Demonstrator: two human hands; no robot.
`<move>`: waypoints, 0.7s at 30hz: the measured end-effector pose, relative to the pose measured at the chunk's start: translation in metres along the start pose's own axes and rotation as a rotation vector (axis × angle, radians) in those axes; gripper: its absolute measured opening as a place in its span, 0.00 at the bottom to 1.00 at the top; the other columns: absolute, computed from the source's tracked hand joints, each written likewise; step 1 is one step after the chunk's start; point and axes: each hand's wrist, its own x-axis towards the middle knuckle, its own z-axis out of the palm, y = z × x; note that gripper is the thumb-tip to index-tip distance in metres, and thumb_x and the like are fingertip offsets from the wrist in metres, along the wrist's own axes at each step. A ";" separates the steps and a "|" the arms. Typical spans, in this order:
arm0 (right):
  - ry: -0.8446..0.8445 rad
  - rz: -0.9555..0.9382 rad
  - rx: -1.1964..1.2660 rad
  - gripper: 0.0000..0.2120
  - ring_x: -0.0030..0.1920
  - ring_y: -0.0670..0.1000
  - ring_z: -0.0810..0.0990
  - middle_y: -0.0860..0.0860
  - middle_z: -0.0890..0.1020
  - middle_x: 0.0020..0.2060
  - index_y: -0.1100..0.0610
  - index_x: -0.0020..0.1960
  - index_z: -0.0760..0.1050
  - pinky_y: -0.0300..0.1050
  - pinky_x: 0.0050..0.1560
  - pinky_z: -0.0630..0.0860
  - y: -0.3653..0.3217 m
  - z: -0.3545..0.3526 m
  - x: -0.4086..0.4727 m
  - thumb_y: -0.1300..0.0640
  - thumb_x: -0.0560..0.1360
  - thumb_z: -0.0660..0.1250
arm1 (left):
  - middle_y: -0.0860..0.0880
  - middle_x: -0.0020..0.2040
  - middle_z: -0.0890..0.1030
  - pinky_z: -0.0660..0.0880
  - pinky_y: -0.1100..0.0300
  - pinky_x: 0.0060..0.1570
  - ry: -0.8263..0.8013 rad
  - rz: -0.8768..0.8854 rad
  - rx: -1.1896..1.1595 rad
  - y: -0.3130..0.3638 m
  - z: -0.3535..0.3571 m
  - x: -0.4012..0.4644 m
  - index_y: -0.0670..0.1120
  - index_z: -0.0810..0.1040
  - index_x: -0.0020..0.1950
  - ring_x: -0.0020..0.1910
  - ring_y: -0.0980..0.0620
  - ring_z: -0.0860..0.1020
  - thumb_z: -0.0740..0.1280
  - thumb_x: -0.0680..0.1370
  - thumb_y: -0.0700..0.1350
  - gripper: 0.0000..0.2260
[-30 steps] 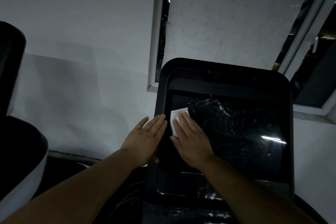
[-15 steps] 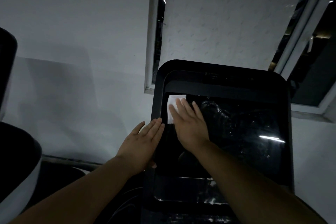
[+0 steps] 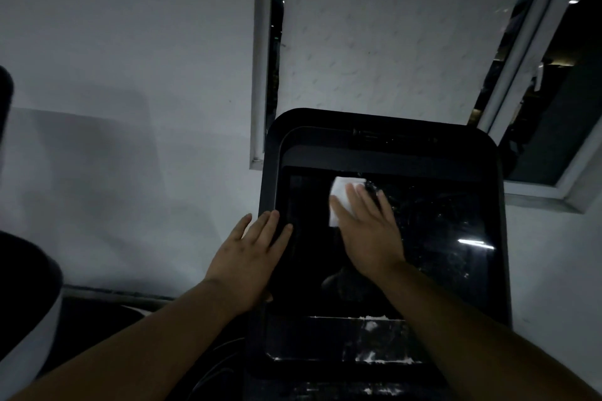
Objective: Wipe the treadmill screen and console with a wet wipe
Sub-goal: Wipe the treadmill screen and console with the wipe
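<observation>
Right hand (image 3: 368,231) flat, fingers straight, pressing the wet wipe (image 3: 338,202) on the dark screen (image 3: 433,238), near the top edge. Left hand (image 3: 250,254) flat too, steadying the console (image 3: 384,137) at its left side (holding nothing). Best to press softly, slide in long rows, reach every corner, then do the console.

Two bare forearms, no sleeves, unadorned hands
</observation>
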 end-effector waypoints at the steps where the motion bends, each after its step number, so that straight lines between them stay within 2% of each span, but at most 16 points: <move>1: -0.021 0.035 0.004 0.29 0.80 0.60 0.61 0.60 0.66 0.79 0.50 0.78 0.68 0.64 0.79 0.54 0.005 -0.002 -0.003 0.48 0.79 0.50 | 0.36 0.82 0.37 0.40 0.41 0.79 -0.002 0.000 -0.017 0.004 -0.004 0.003 0.46 0.32 0.81 0.81 0.40 0.38 0.68 0.73 0.69 0.56; 3: -0.049 0.088 0.031 0.30 0.80 0.60 0.61 0.60 0.66 0.78 0.51 0.78 0.68 0.63 0.79 0.53 -0.005 -0.005 -0.002 0.46 0.79 0.47 | 0.38 0.81 0.34 0.38 0.41 0.78 0.017 0.016 -0.059 0.014 -0.014 0.011 0.49 0.29 0.80 0.80 0.40 0.34 0.66 0.71 0.72 0.57; 6: -0.049 -0.008 0.061 0.29 0.80 0.60 0.62 0.59 0.67 0.78 0.51 0.76 0.70 0.62 0.79 0.52 -0.018 -0.003 -0.004 0.47 0.78 0.50 | 0.42 0.80 0.31 0.36 0.43 0.78 0.096 0.064 -0.126 0.031 -0.029 0.021 0.50 0.28 0.80 0.79 0.43 0.30 0.63 0.71 0.75 0.57; 9: -0.080 0.013 0.044 0.31 0.80 0.59 0.61 0.59 0.66 0.79 0.50 0.78 0.67 0.63 0.79 0.54 0.013 -0.004 -0.015 0.45 0.77 0.50 | 0.43 0.80 0.29 0.36 0.43 0.78 0.149 0.083 -0.162 0.040 -0.042 0.024 0.50 0.28 0.79 0.78 0.45 0.28 0.58 0.70 0.78 0.56; 11: -0.072 0.136 0.024 0.32 0.81 0.60 0.59 0.60 0.64 0.79 0.51 0.80 0.65 0.63 0.79 0.53 0.032 -0.004 -0.016 0.45 0.77 0.48 | 0.43 0.80 0.30 0.37 0.43 0.79 0.168 0.083 -0.168 0.042 -0.045 0.025 0.50 0.29 0.80 0.79 0.46 0.29 0.55 0.69 0.80 0.56; 13: -0.046 0.174 0.057 0.31 0.80 0.61 0.61 0.61 0.65 0.79 0.52 0.78 0.67 0.63 0.79 0.53 0.031 -0.003 -0.011 0.46 0.77 0.49 | 0.43 0.82 0.34 0.40 0.42 0.79 0.176 0.079 -0.177 0.045 -0.045 0.026 0.49 0.33 0.82 0.80 0.46 0.31 0.54 0.68 0.81 0.56; 15: -0.022 0.100 0.103 0.30 0.80 0.61 0.61 0.61 0.67 0.78 0.53 0.77 0.69 0.62 0.79 0.52 0.014 -0.002 -0.004 0.48 0.78 0.50 | 0.43 0.82 0.36 0.40 0.42 0.79 0.170 0.065 -0.199 0.048 -0.044 0.028 0.48 0.35 0.82 0.80 0.47 0.32 0.54 0.68 0.81 0.56; 18: -0.015 -0.029 0.133 0.28 0.80 0.59 0.62 0.59 0.68 0.78 0.51 0.77 0.69 0.63 0.79 0.54 0.010 -0.002 -0.003 0.49 0.79 0.51 | 0.45 0.81 0.33 0.37 0.43 0.79 0.139 0.061 -0.201 0.053 -0.042 0.031 0.49 0.34 0.82 0.80 0.47 0.31 0.53 0.68 0.81 0.56; 21: -0.020 0.040 0.068 0.28 0.80 0.58 0.61 0.58 0.67 0.78 0.50 0.78 0.67 0.64 0.79 0.55 0.056 -0.001 -0.019 0.50 0.78 0.58 | 0.44 0.82 0.38 0.42 0.41 0.79 0.136 0.057 -0.209 0.052 -0.038 0.034 0.48 0.38 0.83 0.81 0.46 0.35 0.51 0.68 0.82 0.56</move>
